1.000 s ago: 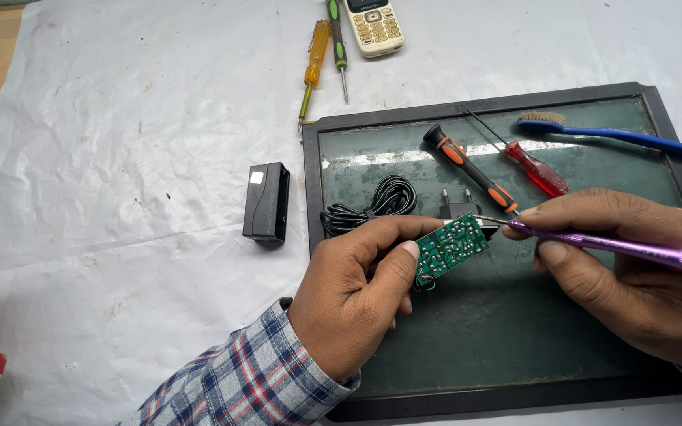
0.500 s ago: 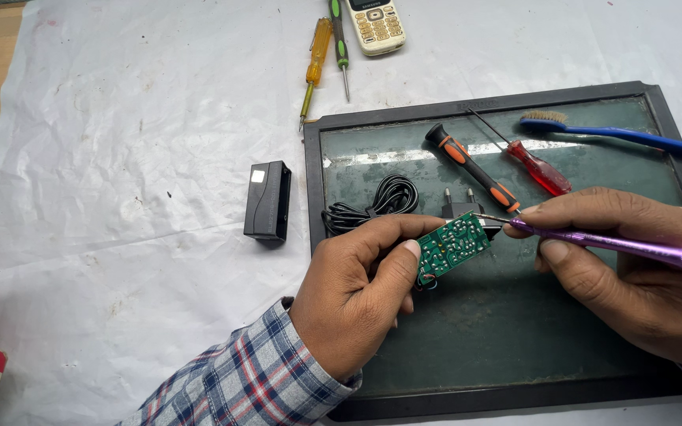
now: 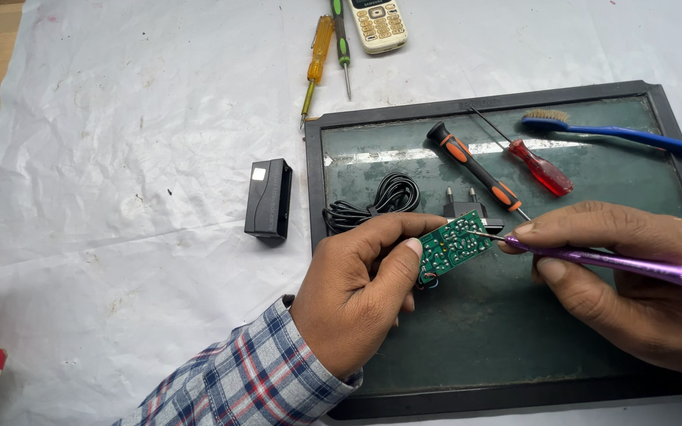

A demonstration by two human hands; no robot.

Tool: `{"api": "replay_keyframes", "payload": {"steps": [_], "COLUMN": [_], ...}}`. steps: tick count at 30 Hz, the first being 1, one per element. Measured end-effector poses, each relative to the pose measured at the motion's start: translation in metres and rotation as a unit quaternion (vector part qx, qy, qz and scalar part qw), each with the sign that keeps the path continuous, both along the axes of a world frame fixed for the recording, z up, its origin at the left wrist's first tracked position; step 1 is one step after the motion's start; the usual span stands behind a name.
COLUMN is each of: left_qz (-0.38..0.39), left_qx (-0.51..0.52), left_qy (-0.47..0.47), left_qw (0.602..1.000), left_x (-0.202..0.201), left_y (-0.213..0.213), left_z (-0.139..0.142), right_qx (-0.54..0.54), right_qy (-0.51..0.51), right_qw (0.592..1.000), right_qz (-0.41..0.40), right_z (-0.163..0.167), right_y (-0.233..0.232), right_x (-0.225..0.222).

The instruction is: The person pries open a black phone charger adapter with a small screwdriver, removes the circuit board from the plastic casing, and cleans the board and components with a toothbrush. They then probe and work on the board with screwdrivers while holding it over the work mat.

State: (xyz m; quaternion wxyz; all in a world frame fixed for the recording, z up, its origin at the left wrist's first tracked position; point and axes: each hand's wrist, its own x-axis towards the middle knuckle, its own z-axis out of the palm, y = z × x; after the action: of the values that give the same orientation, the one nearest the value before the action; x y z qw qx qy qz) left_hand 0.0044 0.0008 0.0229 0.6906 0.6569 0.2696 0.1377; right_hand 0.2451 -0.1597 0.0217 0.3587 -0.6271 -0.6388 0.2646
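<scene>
The small green circuit board (image 3: 453, 251) is up in the air over the dark glass tray (image 3: 515, 347), near the middle. The left hand (image 3: 357, 296) pinches it by its edge, thumb on one side and fingers behind. The board looks light, thin and stiff, and I think it could break or get scratched, so the bare edges are the best place to hold it, not the tiny shiny dots on its face. The right hand (image 3: 625, 288) has its grip pressed around a thin purple tool (image 3: 633, 264), and the tool's fine tip touches the board's right end. Just behind the board are a black plug (image 3: 467, 209) and a coiled black cable (image 3: 380, 201). Farther back on the tray lie a black and orange screwdriver (image 3: 471, 166), a red screwdriver (image 3: 534, 162) and a blue toothbrush (image 3: 617, 134). On the white desk (image 3: 120, 158) sit a black box (image 3: 268, 197), two more screwdrivers (image 3: 329, 47) and an old phone (image 3: 376, 24)
</scene>
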Motion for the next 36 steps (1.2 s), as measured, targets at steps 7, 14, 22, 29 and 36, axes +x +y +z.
{"api": "replay_keyframes", "payload": {"steps": [7,14,22,29,36], "left_qz": [-0.001,-0.004,-0.003,-0.008,-0.009], "left_qx": [-0.004,0.008,0.004,0.009,0.007], "left_qy": [0.009,0.006,0.007,-0.003,-0.002], "left_qw": [1.0,1.0,1.0,1.0,1.0], "left_x": [0.0005,-0.0009,-0.0006,-0.0003,-0.0004], "left_y": [0.0007,0.0017,0.0013,0.0012,0.0009], "left_z": [0.0018,0.002,0.0014,0.0007,0.001], "right_qx": [-0.022,-0.019,-0.015,-0.022,0.0], "right_qy": [-0.015,-0.024,-0.014,-0.011,-0.03], "right_qw": [1.0,1.0,1.0,0.999,0.999], "right_qz": [0.012,0.002,0.01,0.021,0.016], "right_z": [-0.0006,-0.0021,-0.0011,0.0002,-0.0001], "right_y": [0.001,0.0021,0.0015,0.0009,0.0005], "right_x": [0.005,0.0036,0.0015,0.0007,-0.0028]}}
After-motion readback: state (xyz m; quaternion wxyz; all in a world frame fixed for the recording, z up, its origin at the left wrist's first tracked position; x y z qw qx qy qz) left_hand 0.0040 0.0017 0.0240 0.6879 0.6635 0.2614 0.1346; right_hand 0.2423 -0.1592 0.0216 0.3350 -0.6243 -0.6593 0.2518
